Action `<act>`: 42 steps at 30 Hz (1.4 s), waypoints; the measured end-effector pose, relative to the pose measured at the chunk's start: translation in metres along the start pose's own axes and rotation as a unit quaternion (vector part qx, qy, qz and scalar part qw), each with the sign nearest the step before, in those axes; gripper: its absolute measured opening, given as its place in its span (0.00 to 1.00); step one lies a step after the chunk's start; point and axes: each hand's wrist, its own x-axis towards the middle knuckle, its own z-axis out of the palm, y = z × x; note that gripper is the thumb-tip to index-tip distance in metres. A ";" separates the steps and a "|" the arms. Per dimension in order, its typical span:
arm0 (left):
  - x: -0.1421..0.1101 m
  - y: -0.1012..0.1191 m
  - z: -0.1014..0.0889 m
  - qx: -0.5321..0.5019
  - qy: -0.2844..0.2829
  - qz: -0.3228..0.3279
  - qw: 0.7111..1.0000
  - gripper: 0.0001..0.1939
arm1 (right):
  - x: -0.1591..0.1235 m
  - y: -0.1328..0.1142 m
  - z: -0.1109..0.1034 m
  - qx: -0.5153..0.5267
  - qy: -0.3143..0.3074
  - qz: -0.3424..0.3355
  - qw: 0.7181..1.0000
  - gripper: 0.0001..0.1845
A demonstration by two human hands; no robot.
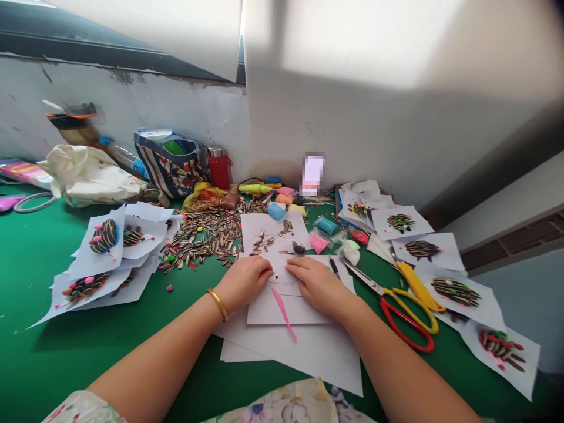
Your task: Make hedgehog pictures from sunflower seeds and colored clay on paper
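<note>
My left hand [248, 284], with a gold bangle at the wrist, rests at the left side of a white paper [286, 314]. Its fingers are curled together, and whatever they may hold is hidden. My right hand [321, 286] lies on the paper's right side, fingers stretched out flat. Between the hands shows a small outline drawing [284, 278] with a dark eye dot. A pink plastic modelling tool [284, 315] lies just below it. Above the hands, sunflower seeds [267, 241] and a dark lump [299, 248] sit on another sheet. A black pen [334, 267] lies beside my right hand.
Loose sunflower seeds [207, 232] are heaped at the back left. Seed-covered hedgehog pictures [104, 236] lie left, and more [456, 292] right. Scissors [408, 320] and a yellow cutter [418, 285] are at right. Clay packets [326, 225], a red flask [219, 169] and bags stand behind.
</note>
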 end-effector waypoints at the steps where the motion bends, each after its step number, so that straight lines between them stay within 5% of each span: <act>1: 0.000 0.000 0.000 0.002 0.000 0.001 1.000 0.11 | 0.000 0.000 0.000 0.000 0.001 -0.001 1.000 0.29; 42: 0.000 -0.005 0.001 -0.030 -0.019 0.013 0.999 0.12 | 0.000 0.001 0.000 -0.002 -0.018 0.015 1.000 0.31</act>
